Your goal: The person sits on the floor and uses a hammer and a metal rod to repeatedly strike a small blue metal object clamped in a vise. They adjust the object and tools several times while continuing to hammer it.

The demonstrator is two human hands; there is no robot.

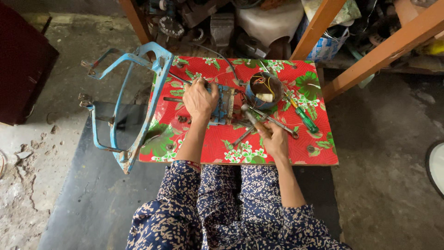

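My left hand (200, 98) presses down on a blue metal block-shaped part (224, 104) lying on a low table with a red flowered cover (319, 153). My right hand (274, 139) grips the handle of a small hammer (247, 112), whose head rests close to the right side of the blue part. Just beyond it stands a round blue motor housing (263, 90) with coloured wires inside. A green-handled screwdriver (305, 119) and a metal wrench (277, 124) lie to the right of the hammer.
A light-blue metal frame (122, 99) leans against the table's left edge. Orange wooden beams (384, 51) and a heap of machine parts and bags (259, 23) crowd the back. Concrete floor and a dark mat (99, 194) surround the table.
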